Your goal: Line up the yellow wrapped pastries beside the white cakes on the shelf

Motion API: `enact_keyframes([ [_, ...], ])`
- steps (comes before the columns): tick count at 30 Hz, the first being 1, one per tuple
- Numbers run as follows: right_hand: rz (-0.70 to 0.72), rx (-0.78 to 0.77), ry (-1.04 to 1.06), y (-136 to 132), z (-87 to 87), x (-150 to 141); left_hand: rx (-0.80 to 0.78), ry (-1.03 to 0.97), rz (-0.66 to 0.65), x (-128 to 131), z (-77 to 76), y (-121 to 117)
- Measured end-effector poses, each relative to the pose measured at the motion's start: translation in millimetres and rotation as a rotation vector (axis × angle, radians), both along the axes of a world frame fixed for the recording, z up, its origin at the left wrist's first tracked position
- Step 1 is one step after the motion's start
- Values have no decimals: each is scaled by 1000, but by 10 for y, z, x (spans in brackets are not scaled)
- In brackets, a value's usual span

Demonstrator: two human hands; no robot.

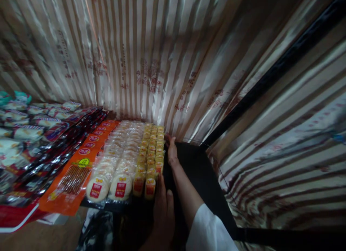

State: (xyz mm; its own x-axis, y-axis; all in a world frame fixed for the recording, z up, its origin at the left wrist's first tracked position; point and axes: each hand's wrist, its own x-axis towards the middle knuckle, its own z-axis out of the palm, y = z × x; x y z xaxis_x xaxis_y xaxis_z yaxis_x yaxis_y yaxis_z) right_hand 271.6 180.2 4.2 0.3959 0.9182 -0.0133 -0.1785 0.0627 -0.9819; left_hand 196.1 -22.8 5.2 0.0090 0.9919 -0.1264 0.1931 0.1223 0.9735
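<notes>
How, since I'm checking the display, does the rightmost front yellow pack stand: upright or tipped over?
Upright: the rightmost front yellow pack shows its labelled face, taller than wide. Whether it leans slightly, I cannot tell.

"What lies on the black shelf (205, 179)?"

"Rows of yellow packs (150, 156), running from the front edge toward the back."

"And farther from the right edge?"

"Rows of wrapped white rounds (125, 161), then orange packaging (74, 173)."
</notes>
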Motion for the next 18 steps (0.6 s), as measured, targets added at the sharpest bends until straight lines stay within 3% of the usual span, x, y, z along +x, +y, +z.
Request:
enact_keyframes([
  [5, -163, 35, 24, -565, 190, 2, 96, 7, 66, 28, -100, 14],
  [11, -236, 117, -19, -1543, 465, -59, 205, 25, 124, 47, -102, -55],
  [16, -181, -11, -153, -2477, 396, -209, 351, 71, -137, -276, 101, -479],
  [18, -145, -71, -226, -2813, 306, -285, 324, 91, -231, -493, 130, -729],
])
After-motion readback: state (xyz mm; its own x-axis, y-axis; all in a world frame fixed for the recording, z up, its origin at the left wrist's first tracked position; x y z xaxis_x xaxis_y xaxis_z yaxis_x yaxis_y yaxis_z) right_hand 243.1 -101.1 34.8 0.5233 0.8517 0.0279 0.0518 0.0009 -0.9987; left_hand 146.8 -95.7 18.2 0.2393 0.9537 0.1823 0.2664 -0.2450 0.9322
